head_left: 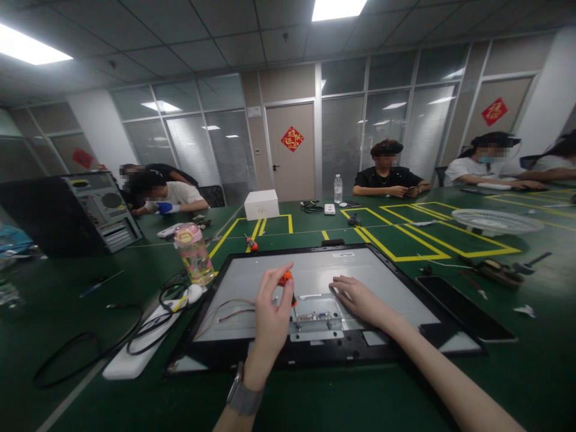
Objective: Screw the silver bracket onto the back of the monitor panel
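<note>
Screwdriver [287,278], orange and black, held in the left hand [272,300]; thumb and fingers clamped round the handle. Shaft points down at the left end of a metal bracket [320,324]; tip contact with a screw cannot be told. Bracket sits just below and right of the grip, on the pale back of a black-framed panel [238,273] lying flat under both hands. Right hand [360,298]: right of the grip, palm down, fingers extended and slightly apart, resting by the bracket. Thin wires [231,312] lie left of the grip. Farther left: pink-lidded bottle [195,255], white power strip [143,342]. Well right of the grip, past the panel: dark slab [465,307]. Beyond the panel, ahead of the grip: white box [261,205] on the green table [315,396].
</note>
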`<move>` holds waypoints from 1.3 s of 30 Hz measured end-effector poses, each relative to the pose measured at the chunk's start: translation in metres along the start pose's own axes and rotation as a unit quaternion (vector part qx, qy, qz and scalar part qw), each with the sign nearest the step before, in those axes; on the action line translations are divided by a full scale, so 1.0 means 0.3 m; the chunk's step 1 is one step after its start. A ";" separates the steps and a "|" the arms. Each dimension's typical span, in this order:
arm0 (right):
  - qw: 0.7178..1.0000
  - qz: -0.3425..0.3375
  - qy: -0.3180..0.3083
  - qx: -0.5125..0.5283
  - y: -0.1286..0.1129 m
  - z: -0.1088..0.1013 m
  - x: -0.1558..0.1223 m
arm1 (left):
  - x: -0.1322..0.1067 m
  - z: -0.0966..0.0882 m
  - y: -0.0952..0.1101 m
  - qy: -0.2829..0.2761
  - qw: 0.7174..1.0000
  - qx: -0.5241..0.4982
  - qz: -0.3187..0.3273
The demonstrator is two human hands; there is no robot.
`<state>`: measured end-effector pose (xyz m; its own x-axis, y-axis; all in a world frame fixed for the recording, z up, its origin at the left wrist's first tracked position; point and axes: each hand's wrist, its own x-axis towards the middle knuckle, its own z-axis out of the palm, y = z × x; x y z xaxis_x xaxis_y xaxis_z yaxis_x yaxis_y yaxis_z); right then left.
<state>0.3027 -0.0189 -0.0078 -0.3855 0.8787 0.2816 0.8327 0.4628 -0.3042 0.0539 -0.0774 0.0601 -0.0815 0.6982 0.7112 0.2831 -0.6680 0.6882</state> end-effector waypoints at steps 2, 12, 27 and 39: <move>0.999 -0.020 0.014 0.031 -0.009 -0.011 0.002 | -0.001 0.000 0.000 -0.007 1.000 -0.003 -0.003; 0.997 -0.035 0.016 0.072 -0.023 -0.020 0.003 | 0.000 0.003 -0.017 0.000 1.000 0.002 -0.021; 0.996 -0.038 0.015 0.084 -0.028 -0.026 -0.001 | -0.005 -0.010 -0.005 0.040 0.999 0.017 0.026; 0.994 -0.045 0.020 0.098 -0.020 -0.014 0.001 | -0.003 -0.006 -0.002 0.029 0.999 0.023 0.035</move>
<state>0.2993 -0.0218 -0.0021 -0.4352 0.8297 0.3497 0.7008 0.5559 -0.4470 0.0520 -0.0781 0.0593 -0.1149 0.6337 0.7650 0.3332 -0.7009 0.6306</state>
